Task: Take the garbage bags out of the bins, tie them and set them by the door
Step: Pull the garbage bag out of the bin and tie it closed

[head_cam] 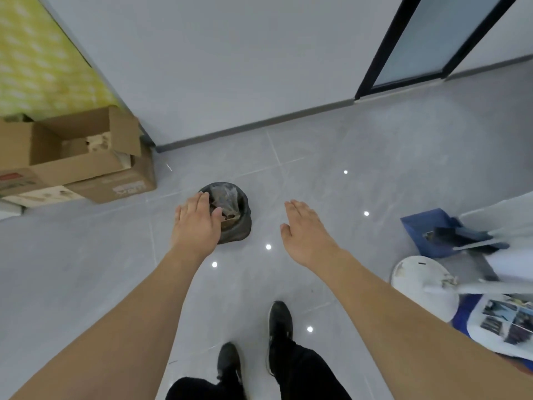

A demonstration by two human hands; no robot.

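small round bin (234, 226) on floor, dark garbage bag (223, 197) open, full

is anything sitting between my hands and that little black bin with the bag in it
Nothing visible does. The left hand already overlaps the near-left rim of the bin in this view, fingers straight. The right hand hangs open to the bin's right with only bare floor showing between them. The cardboard boxes sit off to the left.

A single wide-angle head camera looked steeply down and forward from standing height over both outstretched arms, taking in the tiled floor (86, 269), the person's shoes (279, 321) and, probably, a distant doorframe (375, 53).
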